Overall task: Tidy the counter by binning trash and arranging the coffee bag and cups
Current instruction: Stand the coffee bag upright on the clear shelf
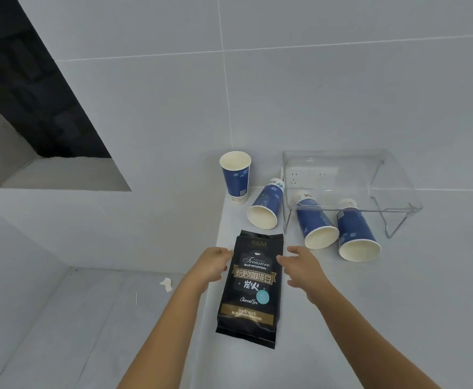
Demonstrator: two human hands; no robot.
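A black coffee bag (253, 290) lies flat on the white counter (370, 318), near its left edge. My left hand (213, 265) is at the bag's upper left side, fingers touching its edge. My right hand (302, 265) hovers at the bag's upper right side, fingers spread, holding nothing. One blue paper cup (236, 176) stands upright at the back. Three more blue cups lie on their sides: one (266, 204) beside the upright cup, two (315, 220) (357, 234) partly under a clear cover.
A clear plastic cover (370, 175) sits against the tiled wall over a wall socket (300, 175). Left of the counter the floor lies lower, with a white crumpled scrap (166, 284) on it. A dark opening shows at upper left.
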